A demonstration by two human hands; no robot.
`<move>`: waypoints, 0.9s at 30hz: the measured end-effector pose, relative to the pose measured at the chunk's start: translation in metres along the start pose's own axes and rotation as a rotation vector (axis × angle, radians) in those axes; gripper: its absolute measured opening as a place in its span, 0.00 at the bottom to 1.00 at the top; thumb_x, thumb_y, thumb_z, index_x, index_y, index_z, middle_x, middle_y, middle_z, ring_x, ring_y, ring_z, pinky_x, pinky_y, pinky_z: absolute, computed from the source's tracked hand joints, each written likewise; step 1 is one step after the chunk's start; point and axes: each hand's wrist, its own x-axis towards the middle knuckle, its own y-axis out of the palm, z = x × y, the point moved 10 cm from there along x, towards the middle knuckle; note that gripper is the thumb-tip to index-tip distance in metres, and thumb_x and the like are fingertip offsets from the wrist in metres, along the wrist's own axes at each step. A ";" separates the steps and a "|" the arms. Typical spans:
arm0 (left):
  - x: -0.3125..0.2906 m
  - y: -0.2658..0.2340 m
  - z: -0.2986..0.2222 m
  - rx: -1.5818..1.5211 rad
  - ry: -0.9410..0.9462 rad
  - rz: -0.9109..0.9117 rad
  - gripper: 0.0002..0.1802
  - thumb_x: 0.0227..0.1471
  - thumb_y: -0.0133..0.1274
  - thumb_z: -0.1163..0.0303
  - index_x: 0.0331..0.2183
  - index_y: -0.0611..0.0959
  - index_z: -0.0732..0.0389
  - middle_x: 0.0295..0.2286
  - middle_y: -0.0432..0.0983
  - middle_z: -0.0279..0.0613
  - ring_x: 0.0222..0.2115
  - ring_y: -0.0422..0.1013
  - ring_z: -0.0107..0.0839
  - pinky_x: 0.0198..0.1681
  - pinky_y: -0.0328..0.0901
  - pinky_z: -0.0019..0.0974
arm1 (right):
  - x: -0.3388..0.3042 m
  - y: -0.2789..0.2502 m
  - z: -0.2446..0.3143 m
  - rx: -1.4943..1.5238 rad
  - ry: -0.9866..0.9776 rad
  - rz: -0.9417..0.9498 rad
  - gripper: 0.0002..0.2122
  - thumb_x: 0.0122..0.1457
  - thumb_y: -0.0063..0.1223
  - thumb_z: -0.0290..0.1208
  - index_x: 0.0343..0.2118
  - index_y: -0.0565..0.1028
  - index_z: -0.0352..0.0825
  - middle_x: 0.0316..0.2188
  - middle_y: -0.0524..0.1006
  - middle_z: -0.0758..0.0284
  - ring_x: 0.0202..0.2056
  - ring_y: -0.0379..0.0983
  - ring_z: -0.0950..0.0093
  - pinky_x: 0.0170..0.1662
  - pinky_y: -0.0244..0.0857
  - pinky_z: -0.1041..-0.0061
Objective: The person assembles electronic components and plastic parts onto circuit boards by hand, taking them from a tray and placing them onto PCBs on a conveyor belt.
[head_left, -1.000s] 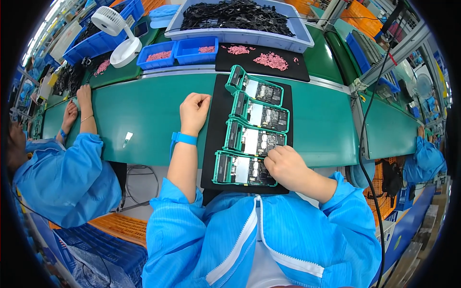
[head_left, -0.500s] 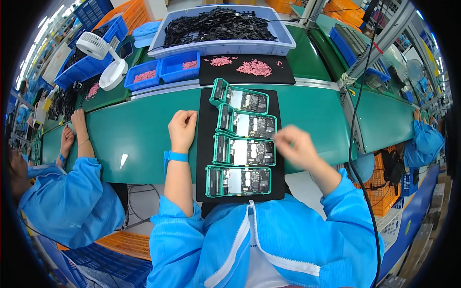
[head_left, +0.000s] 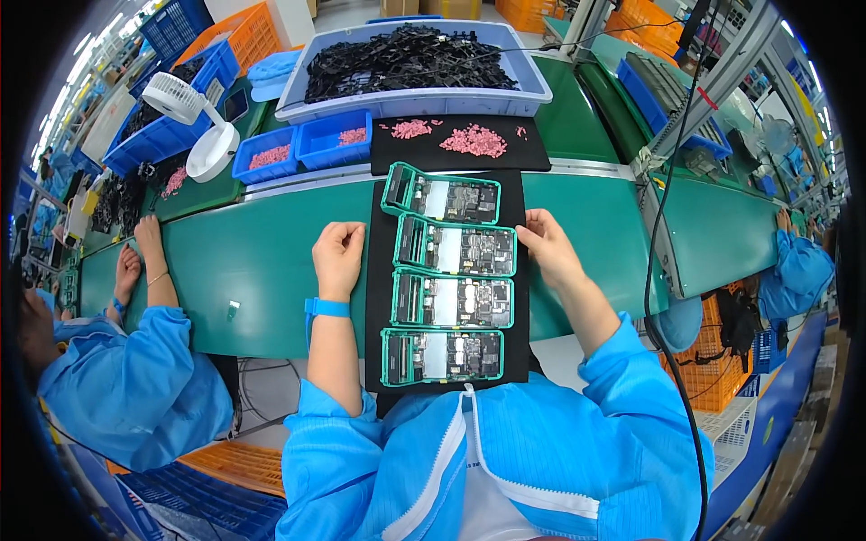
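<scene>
Several green frames [head_left: 451, 301] lie in a column on a black mat [head_left: 383, 298]. Each holds an opened device with a dark circuit board and a pale panel. Beside the mat's left edge rests my left hand [head_left: 339, 260], fingers curled closed and a blue wrist strap [head_left: 327, 308] below it; anything inside is hidden. My right hand [head_left: 552, 248] is at the mat's right edge, thumb and fingertips bent together at the right end of the second frame from the far side [head_left: 456, 247]. Whether they grip the frame or a small piece cannot be made out.
Beyond the mat, pink pieces [head_left: 474, 141] lie on a second black mat [head_left: 532, 155]. Blue bins [head_left: 316, 149] and a large tub of black parts [head_left: 410, 68] stand behind, with a white fan [head_left: 209, 149] leftward. A black cable [head_left: 651, 270] hangs at right; a co-worker [head_left: 135, 388] sits left.
My right hand, blurred before, has come to a stop beside the second frame, which now sits straighter. My left hand stays closed in about the same place. The whole view has shifted slightly.
</scene>
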 end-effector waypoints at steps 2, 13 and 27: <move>0.000 0.001 0.000 -0.017 -0.005 -0.001 0.04 0.49 0.57 0.74 0.28 0.83 0.65 0.23 0.73 0.39 0.21 0.68 0.26 0.26 0.64 0.28 | -0.003 0.015 -0.008 0.329 0.019 -0.011 0.12 0.62 0.46 0.27 0.48 0.63 0.35 0.34 0.75 0.66 0.35 0.71 0.80 0.36 0.65 0.81; -0.004 -0.007 0.008 0.011 0.024 0.038 0.05 0.50 0.55 0.73 0.27 0.82 0.65 0.26 0.75 0.42 0.27 0.71 0.31 0.31 0.65 0.31 | -0.074 -0.054 -0.029 0.572 -0.187 -0.405 0.15 0.61 0.42 0.19 0.51 0.61 0.33 0.37 0.76 0.62 0.39 0.72 0.77 0.43 0.67 0.78; 0.002 0.009 0.003 -0.043 -0.014 0.087 0.06 0.53 0.52 0.75 0.28 0.80 0.67 0.25 0.70 0.36 0.25 0.64 0.23 0.28 0.60 0.26 | -0.190 -0.334 -0.040 0.457 -0.704 -1.244 0.13 0.61 0.44 0.21 0.49 0.64 0.31 0.42 0.74 0.63 0.41 0.71 0.75 0.47 0.65 0.75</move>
